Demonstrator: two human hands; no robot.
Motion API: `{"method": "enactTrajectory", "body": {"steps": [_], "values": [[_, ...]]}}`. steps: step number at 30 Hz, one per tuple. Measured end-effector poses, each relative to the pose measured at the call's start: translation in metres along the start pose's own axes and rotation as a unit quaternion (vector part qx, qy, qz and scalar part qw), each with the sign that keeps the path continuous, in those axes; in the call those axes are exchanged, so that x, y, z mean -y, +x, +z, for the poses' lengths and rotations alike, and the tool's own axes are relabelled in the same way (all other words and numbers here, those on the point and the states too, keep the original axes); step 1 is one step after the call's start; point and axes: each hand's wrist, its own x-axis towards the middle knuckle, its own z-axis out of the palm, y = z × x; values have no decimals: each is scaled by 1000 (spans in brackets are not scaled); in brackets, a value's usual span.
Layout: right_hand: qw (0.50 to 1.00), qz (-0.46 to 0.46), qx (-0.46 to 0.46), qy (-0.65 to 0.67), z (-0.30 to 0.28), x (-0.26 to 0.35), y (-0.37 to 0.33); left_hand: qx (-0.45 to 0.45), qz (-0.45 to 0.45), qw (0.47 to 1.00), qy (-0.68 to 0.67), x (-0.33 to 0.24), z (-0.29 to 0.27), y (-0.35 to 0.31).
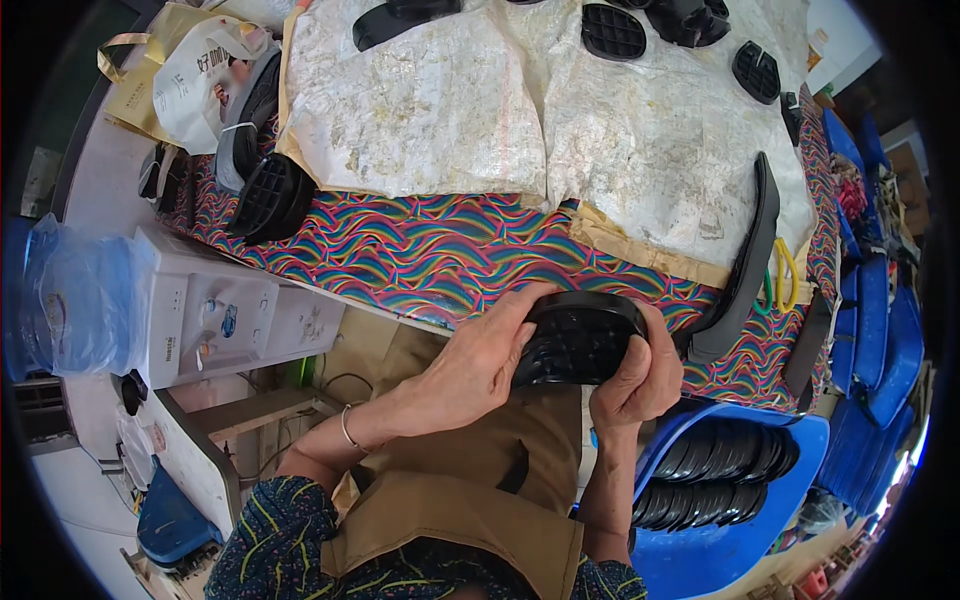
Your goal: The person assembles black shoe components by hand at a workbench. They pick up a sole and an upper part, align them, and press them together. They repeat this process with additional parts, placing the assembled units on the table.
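Both my hands grip a black shoe sole [580, 345] at the near edge of the table, its hollow, gridded side showing. My left hand [482, 352] is closed on its left end, the fingers partly behind it. On the opposite end my right hand [645, 372] is closed, thumb bent over the rim. Close to the right hand, a long, curved dark strip [745, 265] lies on the table. Beside that strip are a yellow-handled tool [789, 275] and a green loop [768, 290].
A patterned cloth [430, 245] and a stained white woven sheet [430, 115] cover the table. Black gridded pieces [613, 31] lie along its far side, with another stack [272, 198] at left. Below right stands a blue bin [700, 565] holding rows of black soles. A white water dispenser [235, 310] stands left.
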Motion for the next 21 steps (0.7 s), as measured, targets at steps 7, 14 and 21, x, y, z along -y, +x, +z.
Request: {"method": "enactTrajectory", "body": {"steps": [7, 14, 21], "values": [[990, 101, 74, 58, -2, 5, -5, -99, 197, 947, 235, 34, -8, 8], [980, -37, 195, -16, -8, 11, 21, -44, 249, 916, 312, 33, -18, 18], [969, -87, 224, 57, 13, 9, 29, -22, 135, 985, 107, 31, -25, 12]]}}
